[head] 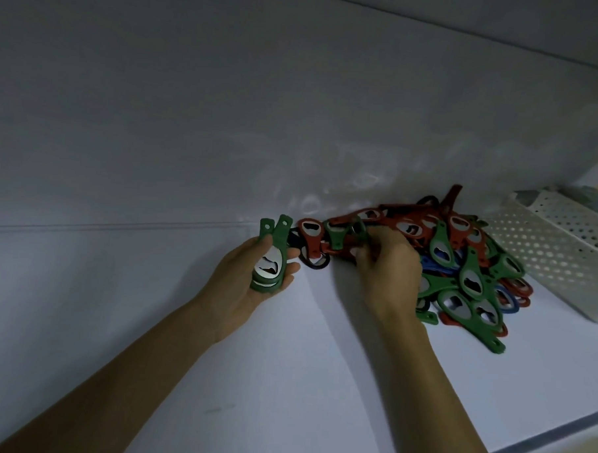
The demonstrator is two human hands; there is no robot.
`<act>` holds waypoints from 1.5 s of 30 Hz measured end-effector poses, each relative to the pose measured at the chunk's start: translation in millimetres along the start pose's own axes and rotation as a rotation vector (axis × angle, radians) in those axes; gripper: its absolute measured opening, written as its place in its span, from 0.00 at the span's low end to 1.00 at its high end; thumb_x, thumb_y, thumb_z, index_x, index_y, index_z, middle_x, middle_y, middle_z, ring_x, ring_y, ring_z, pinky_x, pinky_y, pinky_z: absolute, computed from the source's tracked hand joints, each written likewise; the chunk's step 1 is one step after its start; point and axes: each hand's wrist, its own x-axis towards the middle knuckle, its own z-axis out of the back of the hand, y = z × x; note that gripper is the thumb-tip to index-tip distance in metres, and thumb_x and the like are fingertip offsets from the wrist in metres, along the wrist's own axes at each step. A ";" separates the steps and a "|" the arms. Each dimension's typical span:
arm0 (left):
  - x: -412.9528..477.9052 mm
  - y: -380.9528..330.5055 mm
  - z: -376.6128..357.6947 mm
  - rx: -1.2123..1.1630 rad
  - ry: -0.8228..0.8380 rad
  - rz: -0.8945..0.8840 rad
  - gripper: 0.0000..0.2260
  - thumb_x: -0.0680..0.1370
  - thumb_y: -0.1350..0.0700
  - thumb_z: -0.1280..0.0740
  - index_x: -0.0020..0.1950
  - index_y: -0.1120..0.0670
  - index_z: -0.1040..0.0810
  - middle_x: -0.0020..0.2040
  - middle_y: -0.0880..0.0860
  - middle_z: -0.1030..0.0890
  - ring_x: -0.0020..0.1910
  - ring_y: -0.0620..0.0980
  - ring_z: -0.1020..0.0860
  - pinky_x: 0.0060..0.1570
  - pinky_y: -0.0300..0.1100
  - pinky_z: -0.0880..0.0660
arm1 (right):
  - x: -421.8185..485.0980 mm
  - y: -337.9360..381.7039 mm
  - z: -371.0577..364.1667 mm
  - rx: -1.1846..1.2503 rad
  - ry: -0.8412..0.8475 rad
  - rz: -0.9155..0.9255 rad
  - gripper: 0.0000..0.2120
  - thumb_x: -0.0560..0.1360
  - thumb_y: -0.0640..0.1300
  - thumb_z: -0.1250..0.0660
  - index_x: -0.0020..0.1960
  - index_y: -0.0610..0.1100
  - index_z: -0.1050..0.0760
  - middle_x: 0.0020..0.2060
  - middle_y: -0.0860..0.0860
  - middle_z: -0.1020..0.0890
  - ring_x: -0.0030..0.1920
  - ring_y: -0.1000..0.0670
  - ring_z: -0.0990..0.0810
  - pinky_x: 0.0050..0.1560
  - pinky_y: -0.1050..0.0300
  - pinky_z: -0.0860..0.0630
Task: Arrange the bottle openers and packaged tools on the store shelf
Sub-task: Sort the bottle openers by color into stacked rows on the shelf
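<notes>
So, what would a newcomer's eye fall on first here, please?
First comes the heap of red, green and blue bottle openers, right of centre on the white shelf. The right hand pinches a green opener at its left edge, while the left hand holds a stack of green ones. A white perforated basket sits far right.

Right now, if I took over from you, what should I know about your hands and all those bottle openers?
Left hand holds a green stack of openers, two at least, handles up.
Right hand pinches a single green opener at the left edge of the pile.
The pile, red, green and blue, lies on the white shelf beside a perforated basket.
Done: a few greens gathered. Left: nearly the whole pile; no packaged tools are visible.
</notes>
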 end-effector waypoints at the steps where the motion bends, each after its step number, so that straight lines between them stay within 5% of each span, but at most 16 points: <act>1: 0.5 -0.8 -0.5 -0.008 0.005 0.020 0.13 0.81 0.52 0.43 0.56 0.56 0.23 0.45 0.56 0.16 0.41 0.50 0.17 0.45 0.42 0.20 | -2.3 7.0 -0.1 0.186 -0.014 0.037 0.09 0.74 0.32 0.35 0.52 0.40 0.20 0.47 0.46 0.18 0.45 0.45 0.20 0.44 0.49 0.22; 5: 0.8 -2.5 -3.0 -0.019 0.037 0.079 0.21 0.80 0.44 0.45 0.56 0.57 0.22 0.51 0.57 0.17 0.47 0.52 0.18 0.46 0.44 0.19 | -22.7 36.6 -11.6 0.417 0.040 0.359 0.12 0.68 0.29 0.32 0.46 0.41 0.16 0.44 0.50 0.16 0.49 0.52 0.21 0.53 0.60 0.25; 8: -1.3 -3.5 -1.0 0.029 0.049 0.061 0.16 0.77 0.51 0.38 0.61 0.58 0.24 0.57 0.57 0.19 0.51 0.50 0.18 0.47 0.44 0.20 | -30.9 39.1 -26.2 0.391 0.156 0.483 0.13 0.65 0.26 0.33 0.43 0.40 0.16 0.44 0.47 0.15 0.48 0.51 0.19 0.53 0.61 0.25; 13: 0.2 -1.7 3.9 0.090 0.051 0.023 0.14 0.79 0.66 0.40 0.62 0.55 0.26 0.56 0.56 0.18 0.48 0.53 0.17 0.47 0.42 0.20 | -22.8 36.0 -15.5 0.246 0.045 0.252 0.20 0.66 0.32 0.44 0.51 0.41 0.18 0.49 0.47 0.17 0.50 0.46 0.20 0.49 0.53 0.23; 17: -1.5 1.0 2.3 0.130 0.079 -0.034 0.17 0.77 0.69 0.40 0.59 0.50 0.25 0.55 0.51 0.17 0.50 0.53 0.17 0.48 0.42 0.20 | -8.2 16.6 -15.2 -0.205 0.343 0.126 0.25 0.75 0.38 0.45 0.72 0.45 0.33 0.71 0.47 0.31 0.73 0.45 0.37 0.73 0.47 0.43; 22: -5.4 1.9 1.0 0.207 0.114 -0.057 0.14 0.77 0.67 0.38 0.56 0.51 0.23 0.53 0.49 0.16 0.54 0.51 0.19 0.51 0.42 0.21 | -9.3 16.9 -13.1 -0.363 0.187 0.160 0.15 0.74 0.39 0.39 0.57 0.51 0.21 0.50 0.50 0.17 0.56 0.47 0.24 0.54 0.54 0.44; 27: -3.2 2.3 2.5 0.122 0.047 -0.024 0.14 0.78 0.67 0.39 0.58 0.54 0.23 0.55 0.53 0.17 0.52 0.52 0.18 0.49 0.42 0.20 | -11.3 25.1 -12.3 0.245 -0.222 0.035 0.09 0.79 0.38 0.40 0.54 0.43 0.21 0.44 0.51 0.18 0.42 0.54 0.22 0.46 0.61 0.33; 29: -1.5 1.7 2.9 0.066 0.016 -0.008 0.12 0.78 0.67 0.40 0.56 0.55 0.22 0.53 0.54 0.17 0.49 0.50 0.17 0.48 0.41 0.20 | -12.6 27.9 -10.5 0.547 -0.203 -0.080 0.08 0.81 0.39 0.43 0.52 0.44 0.25 0.41 0.57 0.22 0.40 0.61 0.25 0.43 0.65 0.29; 32: -0.5 0.0 1.4 0.009 0.014 0.001 0.10 0.79 0.63 0.40 0.57 0.55 0.22 0.52 0.53 0.17 0.48 0.48 0.17 0.50 0.43 0.21 | -13.7 30.9 -12.0 0.830 -0.038 -0.216 0.09 0.81 0.41 0.43 0.48 0.50 0.25 0.40 0.54 0.22 0.41 0.56 0.25 0.45 0.55 0.25; 38: -4.5 4.1 -1.5 0.274 0.116 -0.089 0.15 0.74 0.55 0.35 0.60 0.54 0.23 0.56 0.52 0.18 0.55 0.49 0.19 0.52 0.43 0.21 | -25.6 47.8 -13.4 0.770 0.148 -0.116 0.08 0.80 0.36 0.40 0.49 0.43 0.24 0.40 0.52 0.20 0.41 0.59 0.21 0.43 0.68 0.26; 41: -3.9 4.5 1.8 0.319 0.121 -0.100 0.18 0.71 0.65 0.30 0.61 0.56 0.24 0.56 0.54 0.17 0.55 0.51 0.19 0.49 0.41 0.22 | -27.9 50.1 -11.8 0.733 0.099 -0.108 0.06 0.79 0.37 0.37 0.49 0.44 0.23 0.41 0.54 0.19 0.42 0.60 0.20 0.43 0.68 0.25; 45: -4.6 2.7 2.4 0.301 0.124 -0.075 0.18 0.74 0.71 0.36 0.61 0.57 0.24 0.56 0.55 0.18 0.54 0.55 0.19 0.50 0.42 0.21 | -21.9 41.0 -6.6 0.684 0.008 -0.194 0.08 0.73 0.41 0.28 0.48 0.45 0.28 0.39 0.51 0.21 0.39 0.55 0.22 0.42 0.59 0.23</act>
